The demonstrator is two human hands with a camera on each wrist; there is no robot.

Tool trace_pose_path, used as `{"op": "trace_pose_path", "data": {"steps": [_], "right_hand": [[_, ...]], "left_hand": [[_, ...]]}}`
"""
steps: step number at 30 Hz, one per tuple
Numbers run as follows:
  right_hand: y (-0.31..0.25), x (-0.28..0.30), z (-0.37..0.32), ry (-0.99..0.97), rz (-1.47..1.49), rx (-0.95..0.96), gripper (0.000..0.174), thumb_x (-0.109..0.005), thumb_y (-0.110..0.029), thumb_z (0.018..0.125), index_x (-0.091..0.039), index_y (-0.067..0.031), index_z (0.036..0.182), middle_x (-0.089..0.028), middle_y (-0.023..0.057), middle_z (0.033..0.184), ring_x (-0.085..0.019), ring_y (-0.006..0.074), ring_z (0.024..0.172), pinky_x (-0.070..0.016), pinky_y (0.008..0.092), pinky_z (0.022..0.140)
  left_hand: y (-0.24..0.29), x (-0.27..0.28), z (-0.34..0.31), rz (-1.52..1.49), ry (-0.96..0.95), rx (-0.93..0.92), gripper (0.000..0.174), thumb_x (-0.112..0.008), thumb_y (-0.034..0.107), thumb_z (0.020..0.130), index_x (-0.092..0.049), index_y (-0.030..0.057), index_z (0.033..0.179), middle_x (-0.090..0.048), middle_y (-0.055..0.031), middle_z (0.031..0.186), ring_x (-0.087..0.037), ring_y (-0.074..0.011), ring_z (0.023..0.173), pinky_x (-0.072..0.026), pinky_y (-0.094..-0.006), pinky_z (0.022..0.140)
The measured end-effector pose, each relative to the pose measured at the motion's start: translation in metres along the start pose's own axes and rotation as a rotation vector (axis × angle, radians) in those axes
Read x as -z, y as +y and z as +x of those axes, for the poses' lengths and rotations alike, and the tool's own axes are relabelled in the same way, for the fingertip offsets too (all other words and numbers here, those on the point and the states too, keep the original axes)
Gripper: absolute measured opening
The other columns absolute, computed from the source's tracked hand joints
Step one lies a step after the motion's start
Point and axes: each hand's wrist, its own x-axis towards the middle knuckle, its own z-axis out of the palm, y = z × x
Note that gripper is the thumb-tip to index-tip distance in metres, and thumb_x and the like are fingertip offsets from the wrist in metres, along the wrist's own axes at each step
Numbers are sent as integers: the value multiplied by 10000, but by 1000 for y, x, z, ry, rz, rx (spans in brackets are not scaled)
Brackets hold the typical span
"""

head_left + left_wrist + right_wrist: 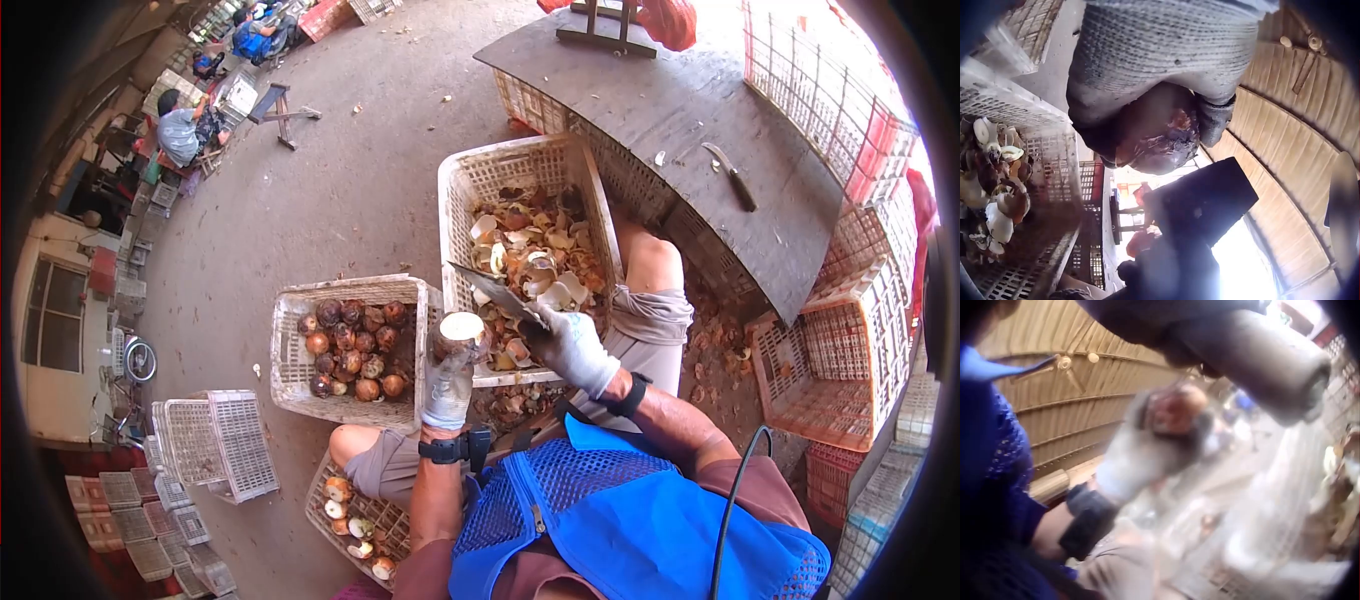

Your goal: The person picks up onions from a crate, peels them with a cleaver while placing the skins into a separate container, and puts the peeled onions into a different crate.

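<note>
My gloved left hand (pixel 447 388) grips a round, brown-skinned bulb (pixel 464 328), its flat white cut face turned up. In the left wrist view, fingers wrap around the dark, glossy underside of the bulb (pixel 1166 140). My right hand (pixel 578 352), also gloved, holds a wide-bladed knife (pixel 492 290) by its handle. The blade points forward and left, just right of the bulb and over a crate of peelings (pixel 448 190). In the right wrist view, blurred, the bulb (pixel 1179 409) shows in the left hand (pixel 1138 453).
A crate of whole brown bulbs (pixel 285 375) stands to the left. Another basket (pixel 320 500) by my left leg holds pale-topped bulbs. A curved knife (pixel 735 180) lies on a grey tabletop (pixel 640 110) at front right. Stacked crates (pixel 830 350) stand at right; people (pixel 182 130) sit farther off.
</note>
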Motion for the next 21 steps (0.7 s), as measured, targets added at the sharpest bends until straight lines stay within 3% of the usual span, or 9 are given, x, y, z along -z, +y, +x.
{"op": "trace_pose_path", "data": {"steps": [2, 4, 6, 7, 13, 21], "right_hand": [[-10, -11, -11, 84, 219, -24, 232, -638, -167, 885, -607, -113, 1108, -647, 194, 739, -653, 370, 696, -507, 451, 597], [-24, -3, -16, 97, 152, 126, 403, -698, -121, 774, -604, -107, 1166, -641, 136, 738, -655, 333, 689, -496, 417, 572], [-24, 6, -17, 56, -14, 337, 507, -727, -111, 698, -601, -99, 1189, -625, 94, 727, -650, 303, 675, -483, 391, 551], [-24, 5, -19, 67, -84, 427, 564, -707, -141, 653, -596, -93, 1204, -554, 34, 676, -607, 247, 607, -449, 369, 516], [-27, 12, -22, 26, -403, 595, 513, -602, -196, 726, -582, -149, 1236, -459, -3, 610, -515, 184, 519, -382, 351, 445], [-33, 28, -18, 81, -361, 751, 497, -589, -220, 733, -567, -161, 1226, -467, -9, 629, -515, 182, 528, -358, 341, 435]], "left_hand": [[3, -9, -1, 84, -38, -100, 609, -739, 75, 791, -458, 23, 1330, -560, -95, 1233, -591, -198, 1070, -498, -323, 947], [15, -29, -8, 217, -78, -208, 563, -712, 87, 822, -459, 13, 1319, -564, -91, 1223, -589, -201, 1074, -496, -323, 951], [10, -6, -13, 201, -72, -14, 571, -702, 159, 836, -446, 10, 1324, -572, -95, 1195, -595, -216, 1059, -503, -342, 941], [7, 4, -19, 191, -114, 59, 575, -690, 179, 840, -441, 9, 1330, -567, -98, 1203, -590, -220, 1067, -498, -346, 947], [6, 38, -53, 227, -334, 302, 614, -617, 300, 865, -408, 4, 1361, -541, -120, 1253, -560, -239, 1117, -468, -369, 986], [13, 11, -44, 203, -207, 155, 702, -520, 462, 899, -364, -3, 1402, -505, -148, 1319, -521, -266, 1182, -429, -401, 1038]]}}
